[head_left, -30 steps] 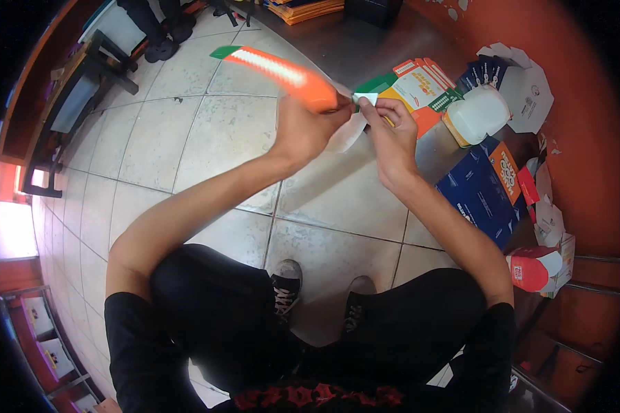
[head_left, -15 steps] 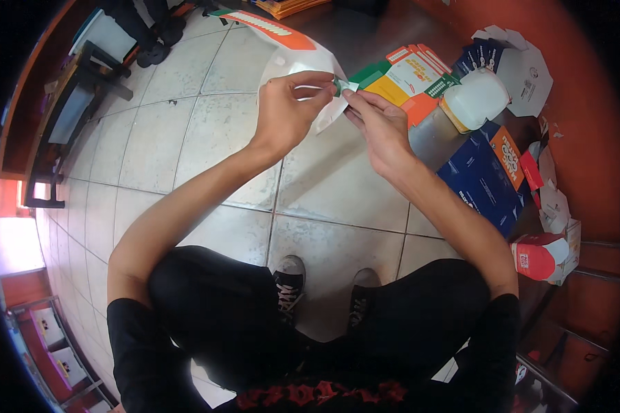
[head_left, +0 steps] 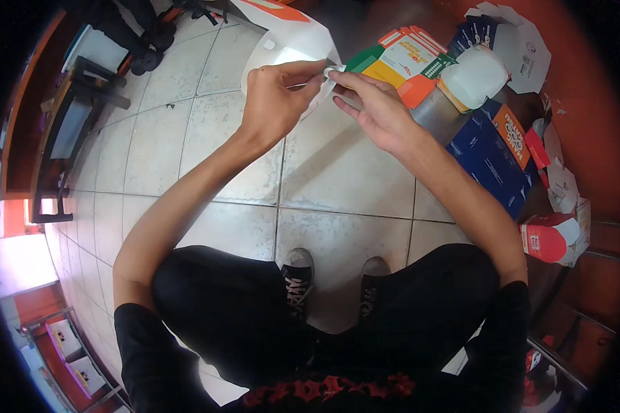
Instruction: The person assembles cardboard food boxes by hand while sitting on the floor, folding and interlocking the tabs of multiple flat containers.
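Note:
A flat, unfolded white cardboard carton (head_left: 282,38) with an orange band at its far end is held up in front of me above the tiled floor. My left hand (head_left: 272,103) pinches its near edge from the left. My right hand (head_left: 375,110) pinches a small white flap on the same edge from the right. The fingertips of both hands meet at that flap.
To my right lie a stack of flat orange, yellow and green cartons (head_left: 406,58), a white plastic jar (head_left: 475,76), dark blue cartons (head_left: 489,162), white carton blanks (head_left: 523,45) and a red and white carton (head_left: 551,237). A dark bench (head_left: 69,131) stands at left. My shoes (head_left: 296,275) rest on tiles.
The carton has turned from edge-on, showing its orange side, to face me with its white inner side. Both hands have risen slightly and closed in on the flap.

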The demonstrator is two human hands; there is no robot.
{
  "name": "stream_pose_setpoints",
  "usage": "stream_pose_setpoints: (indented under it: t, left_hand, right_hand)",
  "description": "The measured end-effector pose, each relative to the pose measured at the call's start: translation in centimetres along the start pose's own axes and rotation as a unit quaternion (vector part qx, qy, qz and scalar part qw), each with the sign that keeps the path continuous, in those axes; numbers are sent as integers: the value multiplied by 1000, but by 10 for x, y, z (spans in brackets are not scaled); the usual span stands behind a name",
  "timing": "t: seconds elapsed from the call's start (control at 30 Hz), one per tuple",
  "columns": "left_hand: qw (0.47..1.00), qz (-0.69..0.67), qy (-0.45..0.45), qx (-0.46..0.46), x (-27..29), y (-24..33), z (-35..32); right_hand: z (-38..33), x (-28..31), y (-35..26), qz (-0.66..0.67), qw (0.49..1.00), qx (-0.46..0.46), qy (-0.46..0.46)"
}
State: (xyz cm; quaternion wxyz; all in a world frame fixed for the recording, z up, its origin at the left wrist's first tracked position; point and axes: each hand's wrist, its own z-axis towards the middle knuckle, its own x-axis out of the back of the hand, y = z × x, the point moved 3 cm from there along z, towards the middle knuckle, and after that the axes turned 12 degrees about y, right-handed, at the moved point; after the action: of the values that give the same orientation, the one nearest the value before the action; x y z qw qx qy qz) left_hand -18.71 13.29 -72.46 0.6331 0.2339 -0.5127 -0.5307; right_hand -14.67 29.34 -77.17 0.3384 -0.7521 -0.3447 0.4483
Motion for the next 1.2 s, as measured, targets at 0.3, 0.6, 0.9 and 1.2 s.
stream_pose_setpoints:
  t: [0.3, 0.6, 0.9, 1.2]
  left_hand:
    - [996, -53, -26, 72, 0, 0, 1]
    - [993, -63, -32, 98, -2, 4, -4]
    - [995, -49, -31, 81, -2, 7, -3]
    - [999, 7, -29, -12, -4, 11, -5]
  right_hand:
    - [-4, -3, -3, 3, 1000, 15, 2]
    - [-4, -2, -2, 16, 1000, 12, 5]
    - [-4, -1, -5, 25, 1000, -2, -19]
    - [-1, 2, -1, 60, 998, -11, -33]
